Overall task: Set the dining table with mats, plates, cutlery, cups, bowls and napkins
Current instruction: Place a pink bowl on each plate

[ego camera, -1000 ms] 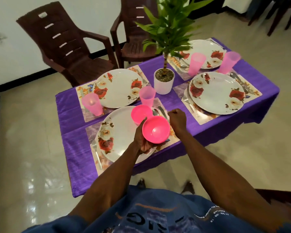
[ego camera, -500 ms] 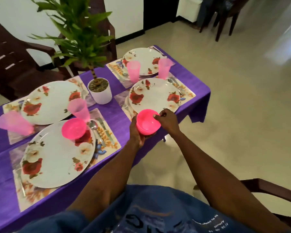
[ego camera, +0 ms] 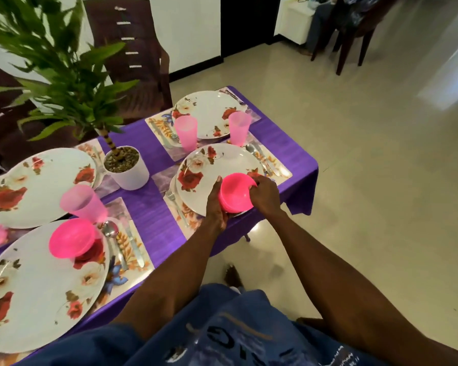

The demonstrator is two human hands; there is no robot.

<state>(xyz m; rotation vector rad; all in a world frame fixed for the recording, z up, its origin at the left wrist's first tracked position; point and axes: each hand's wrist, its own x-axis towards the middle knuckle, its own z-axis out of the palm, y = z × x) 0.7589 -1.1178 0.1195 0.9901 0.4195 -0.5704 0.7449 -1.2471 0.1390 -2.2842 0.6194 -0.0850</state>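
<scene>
The pink bowl [ego camera: 235, 192] sits upright between both hands, mouth up and tipped a little toward the camera, over the near edge of the floral plate [ego camera: 212, 175] at the right end of the table [ego camera: 154, 215]. It looks like a stack of bowls, though the blur hides the seam. Being round, it has no long axis to line up; only the mouth matters, and it should face straight up.

The left hand [ego camera: 216, 204] cups the bowl's side and underside with fingers curled round it. The right hand [ego camera: 265, 195] pinches the far rim from above.

To do this step well, I would keep the left hand steady underneath, lift one bowl free with the right, level it, and set it down gently inside the plate's rim, matching the bowl [ego camera: 73, 241] on the near plate [ego camera: 37, 294]. It should stay away from the spoon [ego camera: 251, 149] and cup [ego camera: 239, 128] beyond.
</scene>
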